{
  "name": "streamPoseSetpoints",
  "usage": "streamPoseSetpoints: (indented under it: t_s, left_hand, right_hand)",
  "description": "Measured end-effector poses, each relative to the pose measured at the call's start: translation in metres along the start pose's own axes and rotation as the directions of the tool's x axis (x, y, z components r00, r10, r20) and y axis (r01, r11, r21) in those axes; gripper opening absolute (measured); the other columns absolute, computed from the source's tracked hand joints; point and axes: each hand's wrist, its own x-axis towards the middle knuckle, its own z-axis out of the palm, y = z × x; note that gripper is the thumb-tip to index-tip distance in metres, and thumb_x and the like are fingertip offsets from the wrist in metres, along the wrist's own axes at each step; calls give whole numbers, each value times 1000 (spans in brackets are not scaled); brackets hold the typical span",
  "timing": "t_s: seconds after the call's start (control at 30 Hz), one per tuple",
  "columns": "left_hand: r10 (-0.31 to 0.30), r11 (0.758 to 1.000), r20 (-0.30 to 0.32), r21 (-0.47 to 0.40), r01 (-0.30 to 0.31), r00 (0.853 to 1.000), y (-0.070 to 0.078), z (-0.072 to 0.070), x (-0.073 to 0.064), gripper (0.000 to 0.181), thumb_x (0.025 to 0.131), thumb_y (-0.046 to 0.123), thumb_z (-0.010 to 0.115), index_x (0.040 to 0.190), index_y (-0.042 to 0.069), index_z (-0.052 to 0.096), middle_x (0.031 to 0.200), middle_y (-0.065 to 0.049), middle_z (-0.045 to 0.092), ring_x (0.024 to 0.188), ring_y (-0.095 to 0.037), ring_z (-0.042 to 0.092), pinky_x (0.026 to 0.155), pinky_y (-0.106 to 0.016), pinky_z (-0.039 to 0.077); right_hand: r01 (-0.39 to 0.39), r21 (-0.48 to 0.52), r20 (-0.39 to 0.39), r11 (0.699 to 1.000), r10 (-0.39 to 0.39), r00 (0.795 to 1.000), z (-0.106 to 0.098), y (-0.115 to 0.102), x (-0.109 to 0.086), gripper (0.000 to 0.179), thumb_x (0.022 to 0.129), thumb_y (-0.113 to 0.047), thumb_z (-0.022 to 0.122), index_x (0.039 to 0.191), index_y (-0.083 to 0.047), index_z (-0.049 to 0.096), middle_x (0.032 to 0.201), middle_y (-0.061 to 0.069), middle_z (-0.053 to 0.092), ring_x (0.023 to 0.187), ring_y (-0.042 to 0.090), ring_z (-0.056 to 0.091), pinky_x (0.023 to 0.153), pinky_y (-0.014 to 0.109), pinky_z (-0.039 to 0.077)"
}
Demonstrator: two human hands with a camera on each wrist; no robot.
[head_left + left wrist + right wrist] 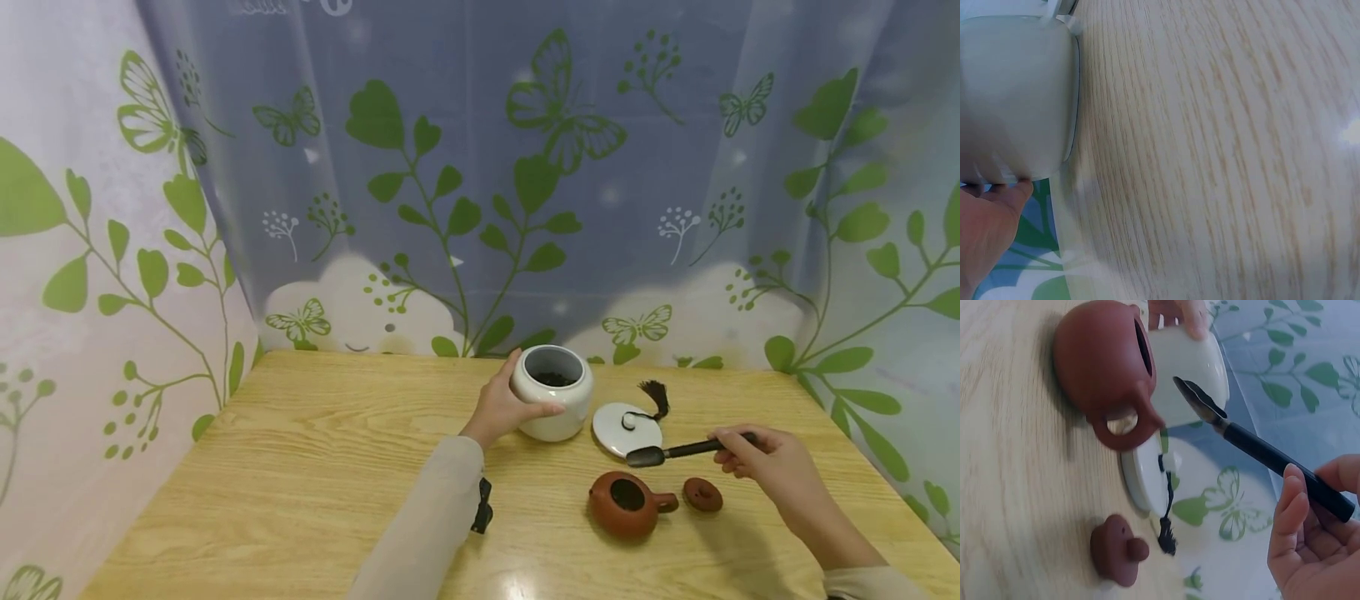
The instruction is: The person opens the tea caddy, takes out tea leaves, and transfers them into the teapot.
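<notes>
My left hand point(501, 404) holds a round white ceramic jar point(555, 417) by its side, thumb across the front. Dark tea leaves point(556, 379) lie inside the jar. In the left wrist view, fingertips press against the wall of the jar point(1019, 100). My right hand point(772, 467) pinches the black handle of a tea scoop point(693, 448). In the right wrist view, the tea scoop point(1260, 447) points toward the jar, its dark bowl raised above the table. Nearest to that bowl is a reddish-brown clay teapot point(624, 521), uncovered, with a dark opening on top.
Beside the teapot's handle lies its small clay lid point(702, 495). The white jar lid point(617, 429), with a black tassel point(656, 398), rests right of the jar. All stand on a wooden table point(315, 467), with a leaf-and-butterfly patterned curtain point(465, 275) behind it.
</notes>
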Motion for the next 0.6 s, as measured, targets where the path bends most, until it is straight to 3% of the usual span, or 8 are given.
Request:
streamPoseSetpoints:
  t_s: [0.13,0.33,0.6]
  left_hand:
    - [-6,1000,2,-2,6,1000,0,0,0,116,65,41,89,155,22,18,149,-7,40,133,-28,42,108,-48,35]
    - [-6,1000,2,-4,6,1000,-1,0,0,116,65,41,89,155,22,18,149,-6,40,134,-28,41,108,-47,35]
    - [-6,1000,2,-4,6,1000,0,0,0,116,65,41,88,155,22,18,150,-6,40,134,-28,42,108,-48,35]
  right_hand:
    - [-24,119,-17,993,26,1000,-10,13,1,27,98,-32,56,102,-11,72,79,-9,69,74,7,65,68,22,55]
    - [-34,296,-38,955,48,998,-22,31,1,13,95,-27,61,91,-29,73,81,-8,71,75,5,67,67,20,55]
    - [-90,356,-67,930,122,990,-28,54,0,11,93,-27,64,85,-29,71,79,-10,72,75,2,68,68,17,54]
